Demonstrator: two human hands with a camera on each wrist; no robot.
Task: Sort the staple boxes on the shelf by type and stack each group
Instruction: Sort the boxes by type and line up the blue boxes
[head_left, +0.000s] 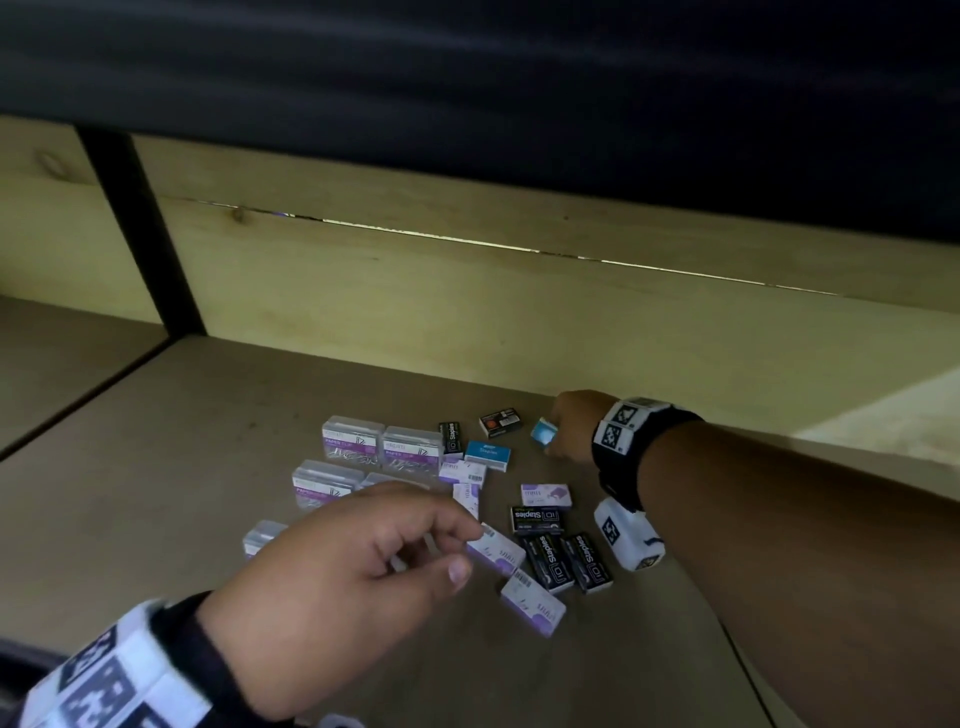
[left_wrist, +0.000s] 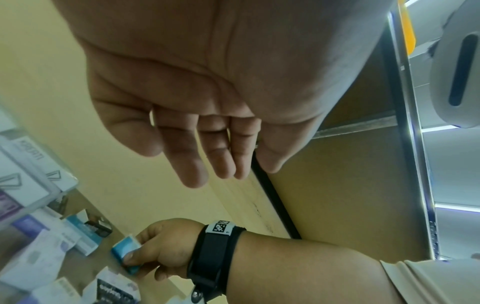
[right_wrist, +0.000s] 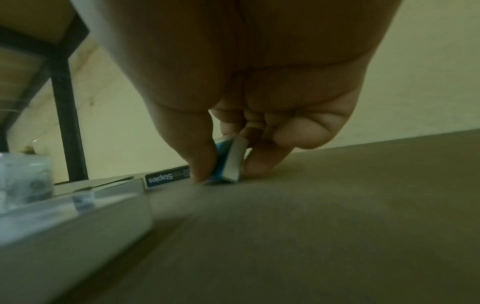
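Note:
My right hand reaches to the back right of the pile and pinches a small blue staple box between thumb and fingers, its lower edge on the shelf. The left wrist view shows the same blue box in that hand. A second blue box lies flat nearby. Three black Staples boxes lie in front, a fourth further back. Several white-and-purple boxes are scattered. My left hand hovers above them, fingers relaxed and holding nothing.
Several clear paper-clip boxes stand at the left of the pile. A black-and-orange box lies at the back. The brown shelf board ends at a pale wooden back wall; a black upright stands at the left.

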